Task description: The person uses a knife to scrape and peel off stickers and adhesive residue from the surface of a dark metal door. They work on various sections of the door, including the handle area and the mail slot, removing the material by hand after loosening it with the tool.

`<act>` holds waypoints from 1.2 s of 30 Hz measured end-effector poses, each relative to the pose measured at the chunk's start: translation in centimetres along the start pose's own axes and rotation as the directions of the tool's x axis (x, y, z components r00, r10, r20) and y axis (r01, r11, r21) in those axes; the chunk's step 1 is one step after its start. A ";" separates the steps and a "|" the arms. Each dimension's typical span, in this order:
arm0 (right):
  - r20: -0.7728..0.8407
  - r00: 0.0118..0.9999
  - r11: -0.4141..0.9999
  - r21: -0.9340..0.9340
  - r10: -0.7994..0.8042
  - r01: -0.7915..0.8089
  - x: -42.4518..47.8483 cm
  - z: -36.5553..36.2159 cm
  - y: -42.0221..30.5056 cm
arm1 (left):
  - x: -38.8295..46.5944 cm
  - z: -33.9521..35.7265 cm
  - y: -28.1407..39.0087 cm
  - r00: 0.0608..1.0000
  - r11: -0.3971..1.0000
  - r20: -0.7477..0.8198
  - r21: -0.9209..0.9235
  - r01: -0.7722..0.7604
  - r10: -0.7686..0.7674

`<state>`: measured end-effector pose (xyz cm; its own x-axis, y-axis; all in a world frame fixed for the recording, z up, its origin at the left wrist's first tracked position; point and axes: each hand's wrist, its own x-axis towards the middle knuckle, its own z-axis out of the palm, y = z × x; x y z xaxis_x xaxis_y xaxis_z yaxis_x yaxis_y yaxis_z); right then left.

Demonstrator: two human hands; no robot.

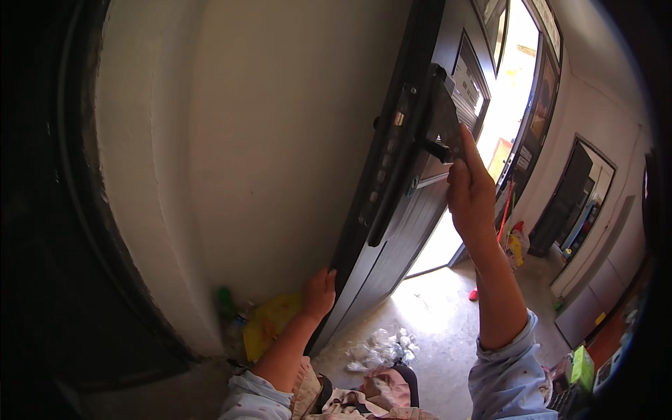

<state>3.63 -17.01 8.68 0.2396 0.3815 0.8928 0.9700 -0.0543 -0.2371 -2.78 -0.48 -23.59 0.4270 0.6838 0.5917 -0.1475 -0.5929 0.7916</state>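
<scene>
A dark metal door stands ajar before me, its edge turned towards me. My left hand is low down at that edge, fingers against it. My right hand is raised on the door's face side and grips a thin dark plate, index finger along its side. I cannot tell whether the plate is loose or fixed to the door. Beside it are a black door handle and the long black lock housing. A brass-coloured latch and several bolt ends show in the lock's edge strip.
A pale wall lies left of the door. Crumpled clear plastic bags and a yellow bag lie on the floor. Bright light enters a doorway. Another doorway and boxes are at right.
</scene>
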 end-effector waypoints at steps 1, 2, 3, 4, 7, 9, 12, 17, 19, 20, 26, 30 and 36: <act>0.009 1.000 1.000 0.003 0.009 -0.009 0.0 0.0 -0.1 | 0.0 -0.1 -0.1 1.000 1.000 0.003 0.012 -0.002 0.002; 0.019 1.000 1.000 0.005 0.018 -0.018 0.0 -0.2 -0.3 | 0.1 -0.2 -0.1 1.000 1.000 0.007 0.023 -0.004 0.004; 0.028 0.999 1.000 0.001 0.028 -0.028 0.0 -0.4 -0.4 | 0.0 -0.1 0.0 1.000 1.000 0.014 0.030 -0.007 0.007; 0.040 0.999 1.000 0.006 0.026 -0.027 0.1 -0.7 -0.4 | 0.0 0.0 -0.2 1.000 1.000 0.009 0.001 -0.016 0.016; 0.056 0.998 1.000 0.010 0.018 -0.019 0.0 -1.1 -0.4 | 0.0 0.2 -0.7 0.999 0.997 0.024 -0.070 -0.030 0.031; 0.045 0.999 1.000 0.004 -0.002 0.001 -0.3 -1.1 -0.7 | 0.3 0.0 -0.7 0.998 0.995 0.063 -0.097 -0.017 0.023; 0.062 0.996 0.998 -0.008 0.056 -0.056 -0.7 -1.8 -1.2 | 0.3 -0.3 -0.5 0.997 0.998 0.060 -0.035 -0.050 0.052; 0.073 0.997 0.999 0.031 0.021 -0.023 -0.9 -1.7 -0.8 | 0.0 -0.2 0.0 0.995 0.997 0.094 -0.071 0.033 -0.026; 0.067 0.998 0.999 0.033 0.014 -0.017 -0.8 -1.4 -0.5 | -0.1 -0.1 -0.2 0.995 0.997 0.089 -0.069 0.045 -0.039; 0.057 0.998 0.999 0.028 0.014 -0.016 -0.9 -1.3 -0.5 | -0.1 0.0 -0.3 0.997 0.997 0.076 -0.071 0.036 -0.031; 0.054 0.998 0.999 0.018 0.030 -0.031 -0.9 -1.3 -0.5 | -0.1 0.2 -0.4 0.999 0.998 0.010 -0.051 -0.038 0.039; 0.065 0.998 0.999 0.016 0.028 -0.029 -0.7 -1.1 -0.6 | -0.4 0.6 -1.4 0.998 0.994 0.046 -0.103 0.041 -0.036; 0.061 0.996 0.996 0.066 0.058 -0.062 -1.0 -0.8 -0.3 | -0.4 0.6 -1.1 1.000 0.995 -0.007 -0.102 -0.014 0.013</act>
<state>3.13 -18.07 8.19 0.2924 0.4331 0.8526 0.9484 -0.0171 -0.3166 -2.23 -0.31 -24.79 0.4183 0.6790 0.6033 -0.2440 -0.5558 0.7947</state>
